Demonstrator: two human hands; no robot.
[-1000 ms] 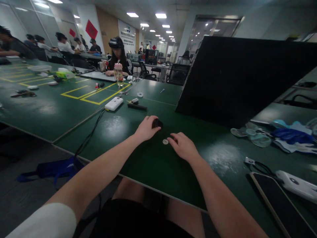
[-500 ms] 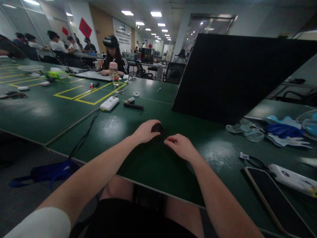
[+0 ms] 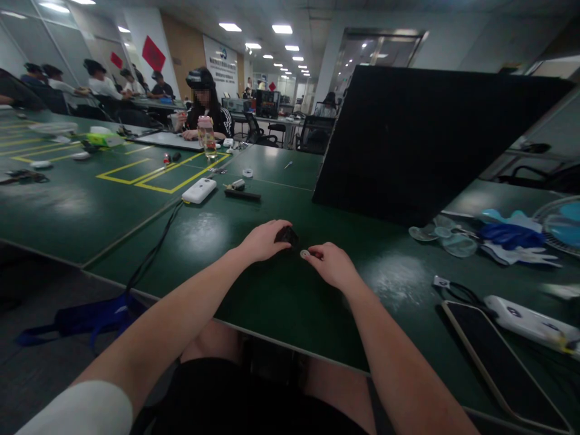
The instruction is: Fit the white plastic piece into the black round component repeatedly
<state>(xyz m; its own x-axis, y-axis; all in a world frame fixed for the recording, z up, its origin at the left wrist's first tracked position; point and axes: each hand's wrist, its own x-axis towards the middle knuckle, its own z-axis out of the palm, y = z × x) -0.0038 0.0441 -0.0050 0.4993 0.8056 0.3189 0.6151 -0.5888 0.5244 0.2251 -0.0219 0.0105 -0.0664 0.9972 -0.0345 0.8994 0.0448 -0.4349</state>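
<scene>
Resting on the green table, the left hand curls its fingers over a small black part, closed round it so that only the right end of the part peeks out past the fingertips. Just to the right, the right hand lies palm down with thumb and forefinger pinched on a small white disc, which sits at the fingertips on the table top. The disc lies between the two hands, slightly nearer than the black part and close beside it; whether they touch is not clear. Further off on the left lie a white power bank with a black cable running off the near edge, and a dark bar. A large black panel leans on the far right. Near the right edge lie a phone and blue gloves. A person sits at the far end of the table
</scene>
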